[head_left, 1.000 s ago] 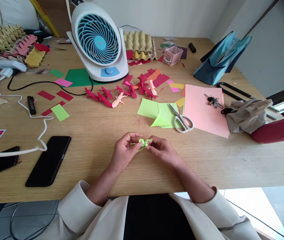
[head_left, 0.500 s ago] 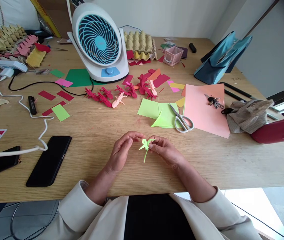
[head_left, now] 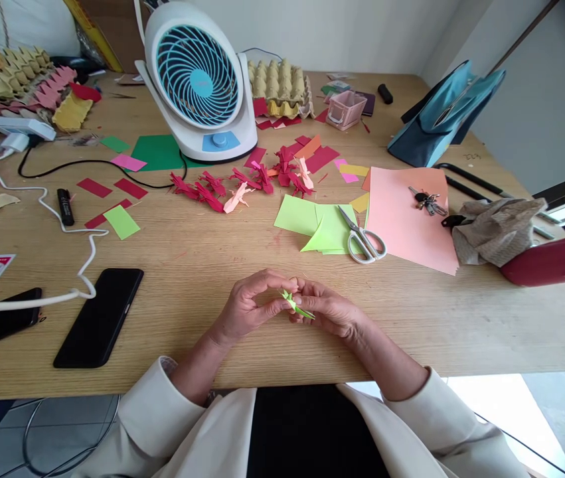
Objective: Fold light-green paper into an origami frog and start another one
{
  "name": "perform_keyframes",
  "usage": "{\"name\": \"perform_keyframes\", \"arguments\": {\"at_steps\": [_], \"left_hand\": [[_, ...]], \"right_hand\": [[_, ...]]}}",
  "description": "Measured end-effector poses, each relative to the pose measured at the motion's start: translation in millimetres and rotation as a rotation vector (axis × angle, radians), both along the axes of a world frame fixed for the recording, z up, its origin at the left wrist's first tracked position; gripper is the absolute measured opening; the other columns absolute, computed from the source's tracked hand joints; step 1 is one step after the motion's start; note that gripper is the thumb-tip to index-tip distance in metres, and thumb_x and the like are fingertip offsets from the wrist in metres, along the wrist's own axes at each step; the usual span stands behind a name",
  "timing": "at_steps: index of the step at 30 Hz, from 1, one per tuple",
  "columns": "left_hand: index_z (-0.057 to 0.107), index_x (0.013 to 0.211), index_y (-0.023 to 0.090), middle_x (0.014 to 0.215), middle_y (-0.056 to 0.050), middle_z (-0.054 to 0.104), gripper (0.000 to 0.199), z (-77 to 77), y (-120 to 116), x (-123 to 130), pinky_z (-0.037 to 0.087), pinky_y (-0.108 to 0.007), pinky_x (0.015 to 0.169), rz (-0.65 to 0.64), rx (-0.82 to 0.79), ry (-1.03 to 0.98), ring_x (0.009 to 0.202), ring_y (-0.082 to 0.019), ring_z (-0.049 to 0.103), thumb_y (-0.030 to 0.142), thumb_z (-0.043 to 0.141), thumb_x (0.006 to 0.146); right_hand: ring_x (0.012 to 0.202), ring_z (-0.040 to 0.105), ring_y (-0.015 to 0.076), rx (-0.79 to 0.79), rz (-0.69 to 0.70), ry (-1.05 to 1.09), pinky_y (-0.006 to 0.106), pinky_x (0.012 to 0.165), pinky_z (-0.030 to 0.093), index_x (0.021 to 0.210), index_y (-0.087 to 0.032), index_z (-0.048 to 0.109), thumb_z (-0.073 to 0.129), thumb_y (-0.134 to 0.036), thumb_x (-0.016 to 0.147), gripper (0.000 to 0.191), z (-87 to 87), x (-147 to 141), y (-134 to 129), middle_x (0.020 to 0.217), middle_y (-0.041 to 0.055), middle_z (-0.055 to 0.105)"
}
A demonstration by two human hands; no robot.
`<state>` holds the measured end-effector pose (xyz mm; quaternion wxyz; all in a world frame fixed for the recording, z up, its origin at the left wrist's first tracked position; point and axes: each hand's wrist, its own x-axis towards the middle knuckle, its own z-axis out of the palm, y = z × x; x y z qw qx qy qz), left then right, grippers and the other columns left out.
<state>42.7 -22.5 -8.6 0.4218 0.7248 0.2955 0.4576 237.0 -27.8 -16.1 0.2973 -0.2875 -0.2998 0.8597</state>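
A small light-green folded paper figure is held between both hands above the front of the wooden table. My left hand pinches its left end with thumb and forefinger. On its other side, my right hand grips it between thumb and curled fingers, and a narrow green strip sticks out below the thumb. The fingers cover part of the figure. Beyond the hands lie light-green paper sheets with white-handled scissors resting on them.
Folded red and pink paper figures lie in a row before a white fan. Black phones and a white cable are at left. At right are pink paper, keys, a cloth and a red bottle.
My left hand has closed in and now pinches the green figure, where before its fingers were apart beside it. The figure has turned, its long strip now pointing to the lower right.
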Motion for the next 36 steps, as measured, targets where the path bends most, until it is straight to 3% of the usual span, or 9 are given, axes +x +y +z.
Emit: {"name": "perform_keyframes", "arguments": {"at_steps": [5, 11, 15, 26, 32, 36], "left_hand": [[0.07, 0.104, 0.019, 0.094, -0.006, 0.074, 0.024, -7.8, -1.9, -0.6, 0.056, -0.029, 0.077, 0.058, -0.206, -0.019, 0.086, -0.018, 0.07, 0.029, 0.075, 0.082], [0.068, 0.097, 0.017, 0.09, -0.005, 0.072, 0.022, -5.6, 1.8, 4.0, 0.052, -0.025, 0.072, 0.13, -0.386, 0.016, 0.08, -0.015, 0.066, 0.029, 0.076, 0.079], [0.064, 0.098, 0.016, 0.086, -0.004, 0.068, 0.023, -7.4, 1.8, 5.6, 0.051, -0.024, 0.068, 0.132, -0.44, 0.033, 0.075, -0.014, 0.063, 0.029, 0.072, 0.081], [0.067, 0.105, 0.019, 0.07, 0.004, 0.055, 0.027, -4.8, -1.1, 7.7, 0.048, -0.02, 0.063, 0.177, -0.433, 0.147, 0.063, -0.009, 0.056, 0.024, 0.071, 0.079], [0.063, 0.117, 0.017, 0.092, -0.004, 0.072, 0.043, -1.2, -0.7, 9.5, 0.052, -0.025, 0.074, 0.147, -0.531, 0.116, 0.08, -0.015, 0.067, 0.024, 0.073, 0.076], [0.059, 0.126, 0.016, 0.094, -0.006, 0.076, 0.049, -0.5, 0.0, 8.5, 0.052, -0.025, 0.074, 0.134, -0.609, 0.106, 0.079, -0.016, 0.069, 0.028, 0.072, 0.08]], "right_hand": [[0.071, 0.056, 0.011, 0.08, 0.011, -0.076, 0.023, 0.067, 0.044, 0.088, -0.019, 0.06, 0.082, -0.036, 0.075, 0.031, 5.0, -3.2, 0.3, 0.08, -0.0002, 0.062], [0.078, 0.057, 0.0128, 0.356, -0.266, -0.24, 0.027, 0.077, 0.046, 0.092, -0.02, 0.065, 0.071, -0.04, 0.086, 0.021, 5.5, 4.7, 4.1, 0.083, -0.0003, 0.062], [0.083, 0.058, 0.0143, 0.487, -0.274, -0.293, 0.029, 0.08, 0.047, 0.096, -0.021, 0.067, 0.069, -0.041, 0.087, 0.022, 7.7, 8.1, 5.1, 0.088, 0.0011, 0.064], [0.071, 0.057, 0.0121, 0.535, -0.303, -0.367, 0.027, 0.067, 0.046, 0.089, -0.019, 0.063, 0.069, -0.035, 0.085, 0.017, -2.1, 0.1, 2.6, 0.081, 0.0009, 0.063], [0.067, 0.055, 0.0121, 0.558, -0.363, -0.432, 0.027, 0.064, 0.044, 0.084, -0.019, 0.059, 0.069, -0.033, 0.084, 0.017, 0.0, -1.3, 2.5, 0.075, -0.0009, 0.059], [0.065, 0.054, 0.0123, 0.559, -0.377, -0.429, 0.027, 0.062, 0.044, 0.083, -0.02, 0.057, 0.069, -0.039, 0.084, 0.022, -0.2, -2.6, 3.0, 0.073, -0.0013, 0.057]]}}
